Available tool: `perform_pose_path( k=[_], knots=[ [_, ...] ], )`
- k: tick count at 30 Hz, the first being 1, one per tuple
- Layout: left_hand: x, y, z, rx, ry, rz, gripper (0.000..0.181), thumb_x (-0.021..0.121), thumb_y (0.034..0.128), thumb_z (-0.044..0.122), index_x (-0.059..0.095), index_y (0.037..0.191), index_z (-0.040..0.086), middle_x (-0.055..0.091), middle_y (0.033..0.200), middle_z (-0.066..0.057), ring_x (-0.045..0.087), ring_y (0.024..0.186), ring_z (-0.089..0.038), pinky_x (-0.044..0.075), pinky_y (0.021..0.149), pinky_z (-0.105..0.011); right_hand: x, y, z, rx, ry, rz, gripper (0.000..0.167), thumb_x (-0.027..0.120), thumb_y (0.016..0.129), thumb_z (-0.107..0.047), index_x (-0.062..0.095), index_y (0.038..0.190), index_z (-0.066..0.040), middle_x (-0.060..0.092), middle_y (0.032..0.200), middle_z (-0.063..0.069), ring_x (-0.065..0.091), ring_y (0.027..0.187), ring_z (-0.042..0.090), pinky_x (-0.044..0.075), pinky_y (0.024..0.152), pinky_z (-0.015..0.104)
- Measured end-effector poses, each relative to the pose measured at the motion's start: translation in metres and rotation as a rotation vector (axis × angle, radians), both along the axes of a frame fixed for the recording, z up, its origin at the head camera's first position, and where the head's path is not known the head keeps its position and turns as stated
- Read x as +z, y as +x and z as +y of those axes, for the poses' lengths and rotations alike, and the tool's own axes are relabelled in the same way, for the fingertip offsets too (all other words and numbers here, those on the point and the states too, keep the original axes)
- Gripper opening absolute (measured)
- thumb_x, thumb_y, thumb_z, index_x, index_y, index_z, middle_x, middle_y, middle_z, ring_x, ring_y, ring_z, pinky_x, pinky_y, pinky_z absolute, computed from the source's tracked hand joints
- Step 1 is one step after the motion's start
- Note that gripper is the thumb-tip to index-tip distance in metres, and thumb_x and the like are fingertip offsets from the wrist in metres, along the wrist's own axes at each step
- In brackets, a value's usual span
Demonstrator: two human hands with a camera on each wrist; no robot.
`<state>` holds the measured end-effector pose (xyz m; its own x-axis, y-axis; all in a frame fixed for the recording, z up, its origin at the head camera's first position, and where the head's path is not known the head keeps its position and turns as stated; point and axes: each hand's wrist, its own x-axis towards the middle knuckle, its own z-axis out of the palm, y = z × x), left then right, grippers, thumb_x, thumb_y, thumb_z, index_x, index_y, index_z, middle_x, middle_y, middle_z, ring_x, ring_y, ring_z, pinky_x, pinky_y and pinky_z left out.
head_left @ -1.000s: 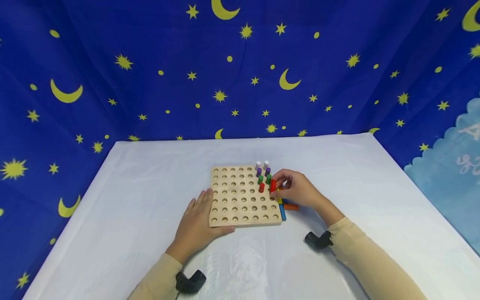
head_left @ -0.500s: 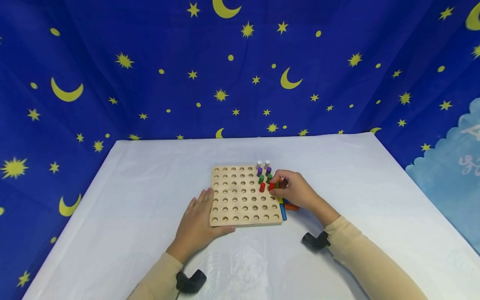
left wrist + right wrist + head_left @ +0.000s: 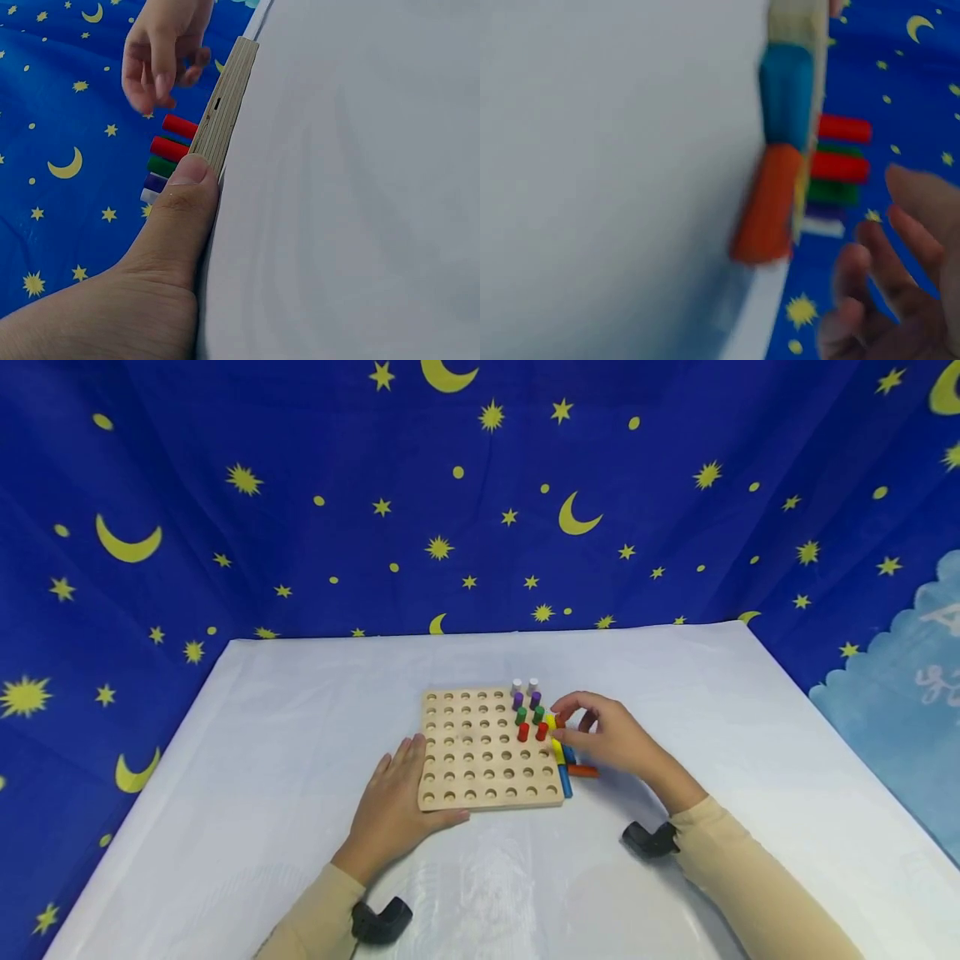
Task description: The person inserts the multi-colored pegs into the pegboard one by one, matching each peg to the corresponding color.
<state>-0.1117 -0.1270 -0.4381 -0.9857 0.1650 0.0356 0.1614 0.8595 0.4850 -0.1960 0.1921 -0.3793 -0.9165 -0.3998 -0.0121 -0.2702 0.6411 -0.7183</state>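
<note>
A pale wooden pegboard (image 3: 478, 767) with rows of holes lies on the table. My left hand (image 3: 393, 802) rests against its left side with straight fingers, the thumb along the front edge. Upright pairs of red pegs (image 3: 542, 732), green pegs (image 3: 538, 716), purple pegs (image 3: 535, 700) and white pegs (image 3: 533, 687) stand in its right-hand holes. My right hand (image 3: 611, 735) hovers just right of the red pair, thumb and fingers apart with nothing between them. In the right wrist view the fingers (image 3: 911, 240) are blurred and hold nothing.
Loose pegs lie along the board's right side: yellow pegs (image 3: 557, 752), blue pegs (image 3: 566, 781) and an orange peg (image 3: 582, 771), partly under the right hand. The white-covered table (image 3: 315, 710) meets a blue star-and-moon curtain (image 3: 337, 460) at the back.
The right hand has set a red peg upright beside the other red one, let go of it and drawn back slightly right. The left hand stays on the board.
</note>
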Motion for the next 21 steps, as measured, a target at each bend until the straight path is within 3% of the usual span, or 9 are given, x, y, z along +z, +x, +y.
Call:
perform_pose_path(
  k=[4, 8, 16, 21],
  knots=[
    [0.0, 0.0, 0.0, 0.0, -0.001, 0.0, 0.132, 0.071, 0.0667, 0.079, 0.014, 0.159, 0.003, 0.019, 0.166, -0.013, 0.017, 0.154, -0.031, 0.013, 0.127, -0.052, 0.009, 0.009, 0.017, 0.114, 0.102, -0.015, 0.036, 0.073, 0.09, -0.022, 0.064, 0.124, -0.017, 0.064, 0.112, 0.003, 0.057, 0.088, 0.021, 0.052, 0.068, 0.03],
    [0.0, 0.0, 0.0, -0.004, -0.002, 0.0, 0.133, 0.071, 0.0667, 0.079, 0.013, 0.159, 0.003, 0.018, 0.166, -0.013, 0.017, 0.154, -0.031, 0.013, 0.127, -0.052, 0.008, 0.017, 0.028, 0.199, 0.234, -0.011, 0.037, 0.076, 0.088, -0.022, 0.063, 0.122, -0.018, 0.064, 0.108, -0.001, 0.055, 0.09, 0.018, 0.051, 0.075, 0.03],
    [-0.001, 0.0, -0.001, -0.004, 0.001, 0.001, 0.133, 0.071, 0.0668, 0.079, 0.013, 0.159, 0.003, 0.018, 0.166, -0.013, 0.017, 0.155, -0.03, 0.012, 0.127, -0.051, -0.002, 0.029, 0.028, 0.207, 0.361, 0.066, 0.03, 0.08, 0.084, -0.014, 0.063, 0.108, -0.019, 0.066, 0.089, -0.009, 0.056, 0.078, 0.009, 0.052, 0.071, 0.026],
    [-0.001, 0.001, -0.001, -0.003, 0.001, 0.01, 0.132, 0.071, 0.0669, 0.079, 0.014, 0.159, 0.002, 0.019, 0.166, -0.013, 0.017, 0.154, -0.03, 0.013, 0.127, -0.051, -0.001, 0.032, 0.027, 0.196, 0.361, 0.037, 0.032, 0.072, 0.089, -0.012, 0.063, 0.119, -0.018, 0.064, 0.091, -0.008, 0.055, 0.079, 0.009, 0.052, 0.073, 0.027]
  ],
)
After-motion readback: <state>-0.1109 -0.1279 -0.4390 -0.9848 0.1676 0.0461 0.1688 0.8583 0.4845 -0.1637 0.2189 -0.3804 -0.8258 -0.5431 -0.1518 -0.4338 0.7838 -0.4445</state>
